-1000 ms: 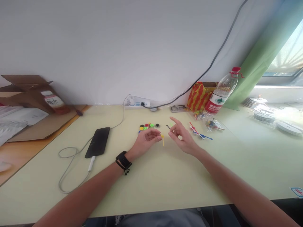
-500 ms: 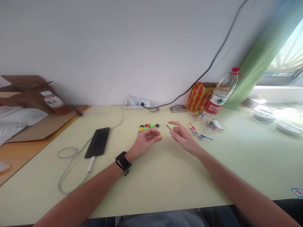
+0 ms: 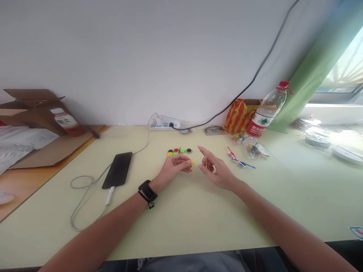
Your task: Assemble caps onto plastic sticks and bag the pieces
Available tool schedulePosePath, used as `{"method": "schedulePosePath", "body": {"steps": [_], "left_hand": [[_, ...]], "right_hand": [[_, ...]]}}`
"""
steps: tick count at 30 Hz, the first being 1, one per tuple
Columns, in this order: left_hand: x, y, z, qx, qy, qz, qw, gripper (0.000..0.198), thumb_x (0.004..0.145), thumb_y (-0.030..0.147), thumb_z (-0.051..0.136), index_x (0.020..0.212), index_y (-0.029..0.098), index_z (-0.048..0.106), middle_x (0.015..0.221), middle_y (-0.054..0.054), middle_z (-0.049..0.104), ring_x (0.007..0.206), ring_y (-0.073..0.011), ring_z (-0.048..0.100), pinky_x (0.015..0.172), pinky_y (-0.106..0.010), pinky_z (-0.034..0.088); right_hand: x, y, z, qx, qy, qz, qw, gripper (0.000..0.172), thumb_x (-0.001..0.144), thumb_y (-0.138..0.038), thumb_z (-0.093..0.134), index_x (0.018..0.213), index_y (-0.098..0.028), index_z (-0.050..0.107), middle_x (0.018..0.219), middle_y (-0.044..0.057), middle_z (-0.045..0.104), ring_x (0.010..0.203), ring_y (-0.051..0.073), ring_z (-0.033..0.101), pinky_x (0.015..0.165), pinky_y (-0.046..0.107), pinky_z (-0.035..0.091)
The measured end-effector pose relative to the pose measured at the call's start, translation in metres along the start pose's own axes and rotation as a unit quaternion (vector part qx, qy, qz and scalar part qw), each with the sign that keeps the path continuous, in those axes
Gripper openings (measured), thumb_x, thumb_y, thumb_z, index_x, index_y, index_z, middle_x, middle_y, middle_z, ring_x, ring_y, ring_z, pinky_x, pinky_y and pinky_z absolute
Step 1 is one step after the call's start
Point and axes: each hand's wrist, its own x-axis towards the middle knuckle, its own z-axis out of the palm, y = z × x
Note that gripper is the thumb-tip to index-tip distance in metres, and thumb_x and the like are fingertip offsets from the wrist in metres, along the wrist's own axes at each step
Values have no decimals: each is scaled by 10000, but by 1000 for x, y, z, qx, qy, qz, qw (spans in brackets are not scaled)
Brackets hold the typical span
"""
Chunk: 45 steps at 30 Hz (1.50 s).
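My left hand (image 3: 177,166) pinches a small yellow plastic piece (image 3: 193,163) between thumb and fingertips; a thin yellow strand hangs below it. Across a narrow gap, my right hand (image 3: 217,168) has its index finger stretched out and its thumb apart, with the other fingers curled. A thin black stick (image 3: 202,152) runs under the index finger toward those curled fingers, which seem to hold it; its far end is hidden. Behind my left hand lie several small round pieces, among them a green one (image 3: 182,150), a red one (image 3: 176,150) and a black one (image 3: 189,150).
Red and blue plastic sticks with white parts (image 3: 239,160) lie right of my hands, near a bag of small parts (image 3: 253,149). A water bottle (image 3: 262,117) leans behind them. At left lies a phone (image 3: 117,170) on its cable. A power strip (image 3: 163,123) sits against the wall.
My right index finger has straightened and its thumb has come away from the fingertips. The yellow piece has turned in my left hand, with a thin strand now pointing down.
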Motion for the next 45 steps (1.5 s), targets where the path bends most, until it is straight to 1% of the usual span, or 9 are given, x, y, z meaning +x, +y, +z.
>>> {"method": "schedulePosePath", "body": {"steps": [4, 6, 8, 10, 20, 32, 38, 41, 45], "left_hand": [[0, 0, -1, -4, -4, -14, 1000, 317, 822, 435, 807, 930, 144, 741, 861, -81, 751, 770, -201, 743, 793, -356, 641], [0, 1, 0, -7, -4, -16, 1000, 316, 805, 427, 822, 924, 144, 743, 856, -82, 755, 759, -198, 740, 786, -356, 638], [0, 1, 0, -15, -4, -15, 1000, 308, 793, 411, 836, 921, 147, 742, 862, -78, 761, 742, -190, 737, 784, -354, 634], [-1, 2, 1, -21, -6, -12, 1000, 293, 793, 399, 840, 914, 152, 740, 870, -70, 764, 730, -180, 735, 788, -351, 628], [-2, 3, 4, -12, -36, 1, 999, 275, 831, 380, 815, 952, 149, 729, 860, -60, 739, 778, -181, 730, 796, -342, 621], [-2, 1, 4, -16, -32, 1, 999, 293, 828, 381, 819, 961, 138, 722, 877, -72, 745, 769, -176, 727, 783, -331, 619], [-2, 4, 4, -30, -28, -18, 999, 269, 828, 366, 823, 940, 139, 731, 864, -60, 739, 768, -165, 724, 794, -312, 604], [-3, 5, 4, -30, -25, -16, 999, 266, 824, 371, 824, 929, 144, 733, 865, -61, 743, 769, -169, 725, 800, -321, 603], [-3, 5, 4, -29, -21, -13, 999, 283, 815, 377, 830, 929, 140, 726, 872, -72, 748, 759, -173, 724, 798, -333, 605]], "right_hand": [[-2, -4, 0, -60, 22, -25, 998, 560, 996, -399, 538, 1535, -320, 404, 1019, 33, 594, 645, 139, 482, 630, 288, 435], [-1, -5, -1, -51, 6, -15, 999, 302, 1019, -441, 493, 1165, -253, 677, 899, 34, 585, 627, 142, 466, 622, 294, 417], [2, -5, -2, -19, -27, 5, 999, 471, 1036, -493, 439, 702, -208, 610, 705, 17, 495, 583, 140, 420, 594, 301, 384], [5, -6, -3, 17, -31, 26, 999, 567, 1028, -545, 435, 572, -207, 433, 621, -1, 406, 562, 137, 373, 569, 303, 348], [7, -7, -1, 72, -24, 52, 996, 262, 970, -487, 568, 954, -228, 610, 724, -4, 552, 627, 148, 451, 561, 275, 371], [3, -3, 0, 40, 36, 19, 998, 206, 995, -410, 546, 1044, -226, 626, 703, -20, 530, 592, 133, 449, 550, 270, 387], [-2, -2, 3, 5, 87, -22, 996, 614, 958, -367, 599, 1519, -278, 364, 997, 19, 588, 621, 119, 487, 579, 267, 430], [-1, -4, 4, 52, 52, 13, 997, 284, 1009, -439, 504, 1044, -210, 668, 834, 17, 586, 605, 129, 487, 574, 276, 411], [4, -6, 1, 108, 6, 67, 992, 607, 1043, -520, 407, 523, -208, 422, 531, -18, 404, 516, 124, 386, 542, 288, 344]]}}
